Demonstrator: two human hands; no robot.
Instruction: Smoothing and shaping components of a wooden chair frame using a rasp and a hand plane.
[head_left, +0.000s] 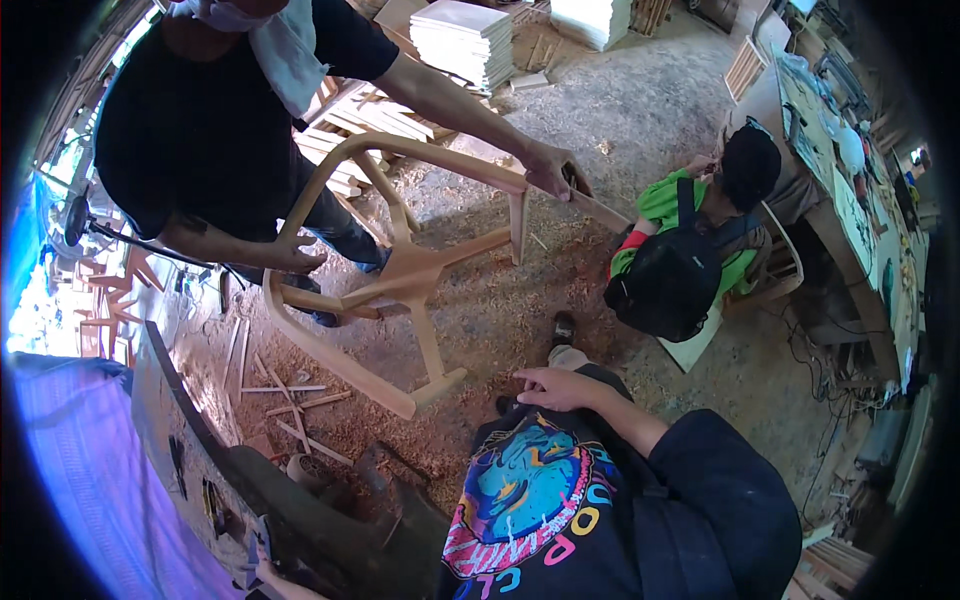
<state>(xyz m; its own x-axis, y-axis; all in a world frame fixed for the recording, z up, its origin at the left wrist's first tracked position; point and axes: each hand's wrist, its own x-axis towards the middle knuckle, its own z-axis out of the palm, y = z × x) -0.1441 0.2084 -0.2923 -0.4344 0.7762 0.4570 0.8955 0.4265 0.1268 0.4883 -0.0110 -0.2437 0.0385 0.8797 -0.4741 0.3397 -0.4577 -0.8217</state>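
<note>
My right hand point(558, 387) lies flat on my raised knee, fingers loosely spread, holding nothing. Only a sliver of my left hand point(272, 580) shows at the lower edge, beside a small bluish tool point(256, 540) on a dark curved bench point(250, 470); its grip is hidden. In front of me a person in a black shirt holds an unfinished wooden chair frame point(400, 275) tipped on its side. One of that person's hands point(548, 170) grips the frame's leg end, and the other hand point(298, 258) rests on the curved rail.
Sawdust and wood offcuts point(295, 405) cover the floor. A seated person in a green shirt with a black backpack point(675, 275) is at the right, beside a cluttered workbench point(860, 220). Stacked pale boards point(465, 40) lie at the back. A blue tarpaulin point(80, 470) fills the lower left.
</note>
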